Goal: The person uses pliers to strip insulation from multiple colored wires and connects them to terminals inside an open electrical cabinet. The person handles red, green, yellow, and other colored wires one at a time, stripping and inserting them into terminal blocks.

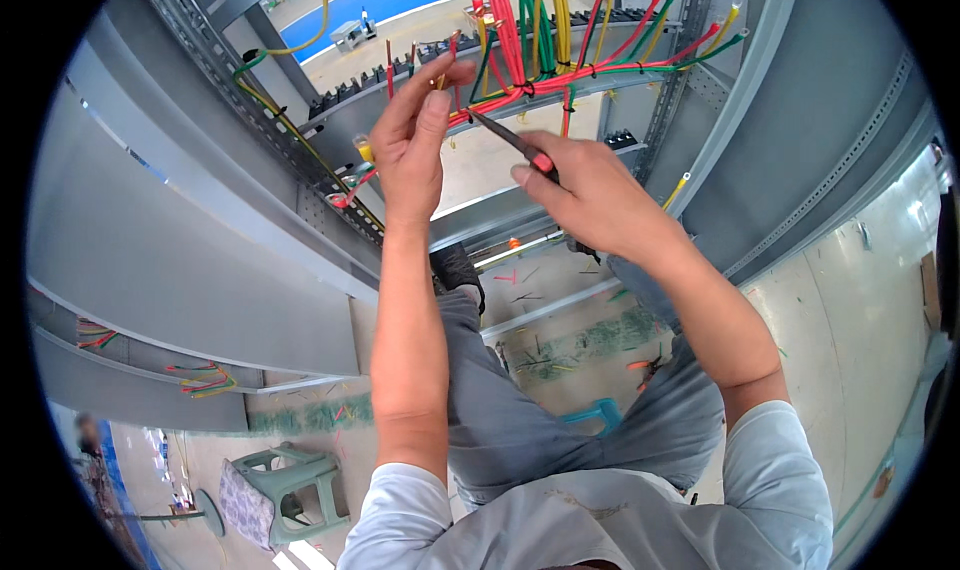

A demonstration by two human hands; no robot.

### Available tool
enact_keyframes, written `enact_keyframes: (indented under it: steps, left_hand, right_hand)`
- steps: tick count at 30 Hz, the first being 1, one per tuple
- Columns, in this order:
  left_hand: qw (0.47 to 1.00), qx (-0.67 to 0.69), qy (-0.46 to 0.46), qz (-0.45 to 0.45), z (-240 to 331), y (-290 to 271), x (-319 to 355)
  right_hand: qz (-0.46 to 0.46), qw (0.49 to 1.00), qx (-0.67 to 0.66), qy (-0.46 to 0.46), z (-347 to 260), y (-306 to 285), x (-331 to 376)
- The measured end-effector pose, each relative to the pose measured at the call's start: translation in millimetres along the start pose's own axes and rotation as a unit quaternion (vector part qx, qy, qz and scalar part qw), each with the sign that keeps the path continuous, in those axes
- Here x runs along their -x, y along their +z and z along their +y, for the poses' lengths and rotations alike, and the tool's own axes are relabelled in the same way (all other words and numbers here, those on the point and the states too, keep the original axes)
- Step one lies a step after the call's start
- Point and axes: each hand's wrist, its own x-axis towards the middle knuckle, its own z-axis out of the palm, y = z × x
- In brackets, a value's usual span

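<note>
Carefully, the left hand (412, 135) pinches a thin red insulated wire (452, 58) while the right hand (585, 192) grips a red-handled black cutter (512, 142). The person should keep that wire taut, so the blades meet only it, not the tied red, green and yellow wire bundle (560, 75)

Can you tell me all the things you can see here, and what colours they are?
wires: many, red, green and yellow, bundled at the top inside the cabinet
cabinet: one, grey metal, open, all around
cutters: one, dark with red handle, in the right hand, tip at the wires
stool: one, pale green, on the floor lower left
wire scraps: many, mixed colours, on the floor below
shoe: one, black, on the cabinet's lower rail
left hand: one, pinching a wire end
right hand: one, gripping the cutters
</note>
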Motion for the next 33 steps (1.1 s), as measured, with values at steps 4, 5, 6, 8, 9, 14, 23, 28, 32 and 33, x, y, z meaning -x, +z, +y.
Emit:
enact_keyframes:
  steps: [4,5,6,8,9,14,23,28,32,33]
  left_hand:
    - [0.998,-0.036,0.011,0.041,7.0,15.4,-0.6]
    - [0.997,-0.052,0.022,0.048,6.0,20.3,-1.0]
    - [0.996,-0.069,0.032,0.055,5.2,23.9,-1.7]
    - [0.993,-0.076,0.045,0.074,3.4,28.8,-3.9]
    - [0.992,-0.079,0.051,0.083,2.4,30.7,-4.9]
    - [0.986,-0.126,0.060,0.087,3.4,33.3,-7.2]
    - [0.967,-0.189,0.128,0.117,-6.0,36.1,-14.4]
    - [0.950,-0.240,0.139,0.146,-6.9,47.5,-18.2]
    - [0.937,-0.292,0.120,0.150,-4.5,49.1,-17.0]
    - [0.936,-0.297,0.114,0.151,-4.7,49.4,-16.9]
  right_hand:
    - [0.159,0.977,0.131,-0.059,-9.4,-4.3,-8.2]
    - [0.185,0.965,0.169,-0.076,-11.1,-5.0,-11.3]
    - [0.209,0.951,0.206,-0.092,-12.7,-5.0,-15.1]
    - [0.235,0.929,0.265,-0.109,-14.2,-4.3,-22.8]
    - [0.238,0.922,0.287,-0.108,-13.8,-3.5,-26.7]
    - [0.238,0.903,0.343,-0.096,-14.8,-4.9,-32.8]
    - [0.268,0.865,0.405,-0.125,-30.0,-12.8,-32.3]
    - [0.262,0.876,0.386,-0.121,-22.0,-15.8,-37.7]
    - [0.222,0.901,0.359,-0.097,-14.2,-18.0,-44.1]
    - [0.221,0.906,0.347,-0.102,-13.3,-19.1,-45.7]
